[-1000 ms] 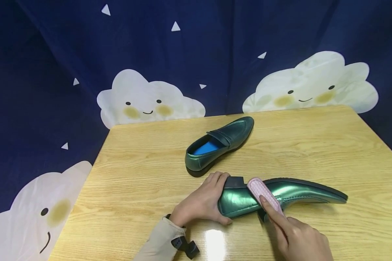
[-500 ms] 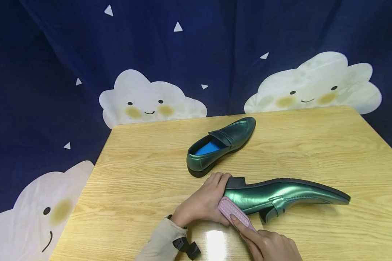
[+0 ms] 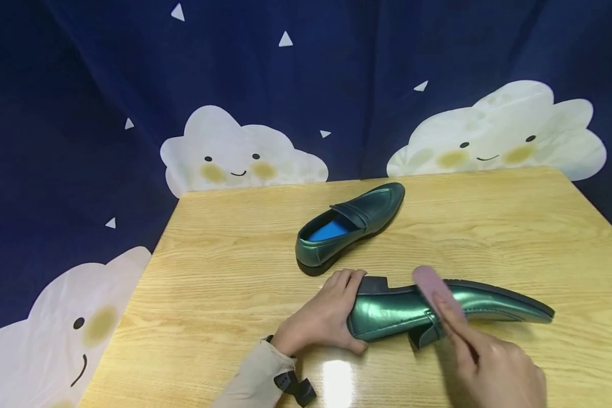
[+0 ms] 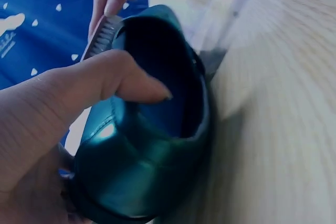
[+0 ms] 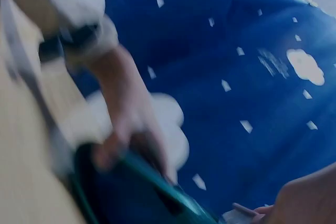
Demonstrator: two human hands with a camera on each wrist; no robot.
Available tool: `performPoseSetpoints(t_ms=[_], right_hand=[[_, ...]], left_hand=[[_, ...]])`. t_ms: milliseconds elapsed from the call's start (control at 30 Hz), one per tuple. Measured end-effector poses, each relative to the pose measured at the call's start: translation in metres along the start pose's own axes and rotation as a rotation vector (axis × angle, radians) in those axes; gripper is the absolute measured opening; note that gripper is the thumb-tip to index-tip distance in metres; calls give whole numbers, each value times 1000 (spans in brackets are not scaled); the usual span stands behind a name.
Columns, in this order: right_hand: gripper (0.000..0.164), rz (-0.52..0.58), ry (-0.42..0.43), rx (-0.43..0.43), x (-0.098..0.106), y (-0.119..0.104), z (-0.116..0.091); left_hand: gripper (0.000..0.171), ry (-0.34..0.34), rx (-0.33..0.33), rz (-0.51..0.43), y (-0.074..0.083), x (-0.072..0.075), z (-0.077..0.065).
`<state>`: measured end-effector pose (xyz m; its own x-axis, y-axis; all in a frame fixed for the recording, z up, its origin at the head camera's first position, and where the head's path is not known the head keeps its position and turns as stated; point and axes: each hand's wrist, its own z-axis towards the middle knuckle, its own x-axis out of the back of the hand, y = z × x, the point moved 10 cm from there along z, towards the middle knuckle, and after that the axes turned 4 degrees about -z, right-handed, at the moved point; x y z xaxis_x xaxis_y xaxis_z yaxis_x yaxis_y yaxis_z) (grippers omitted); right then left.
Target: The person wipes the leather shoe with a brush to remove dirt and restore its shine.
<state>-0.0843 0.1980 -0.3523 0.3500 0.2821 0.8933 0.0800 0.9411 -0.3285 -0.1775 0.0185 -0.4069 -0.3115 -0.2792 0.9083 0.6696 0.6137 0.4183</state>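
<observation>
A shiny green loafer [image 3: 387,313] lies on its side, heel to the left, toe to the right, dark sole facing the back. My left hand [image 3: 322,318] grips it by the heel; in the left wrist view the thumb [image 4: 131,80] hooks over the opening's edge. My right hand [image 3: 500,360] holds a pink brush [image 3: 429,284], forefinger stretched along its back. That brush overlaps the loafer's upper by the strap. Bristles of the brush [image 4: 103,38] show beside the shoe from the left wrist. The right wrist view is blurred, with the brush mostly cut off.
A matching green loafer [image 3: 369,209] with a blue insole stands upright farther back on the wooden table [image 3: 224,249]. Behind the table hangs a dark blue curtain [image 3: 352,73] printed with clouds and white triangles.
The brush went left to the heel half a second ago, then swung back right to the strap area. My left hand keeps its grip on the heel.
</observation>
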Motion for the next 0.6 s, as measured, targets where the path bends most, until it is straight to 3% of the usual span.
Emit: performPoseSetpoints(t_ms=[167, 267, 367, 467, 600], right_hand=[[40, -125, 112, -137, 28, 50, 6], [39, -120, 191, -123, 38, 72, 5], [42, -62, 298, -61, 46, 84, 5], [39, 10, 362, -14, 51, 92, 7], [31, 41, 361, -57, 50, 105, 10]], left_hand=[[130, -21, 89, -7, 2, -6, -2], [128, -21, 186, 7, 4, -8, -4], [116, -6, 287, 18, 6, -8, -10], [96, 77, 313, 104, 12, -3, -15], [70, 225, 252, 179, 17, 13, -18]])
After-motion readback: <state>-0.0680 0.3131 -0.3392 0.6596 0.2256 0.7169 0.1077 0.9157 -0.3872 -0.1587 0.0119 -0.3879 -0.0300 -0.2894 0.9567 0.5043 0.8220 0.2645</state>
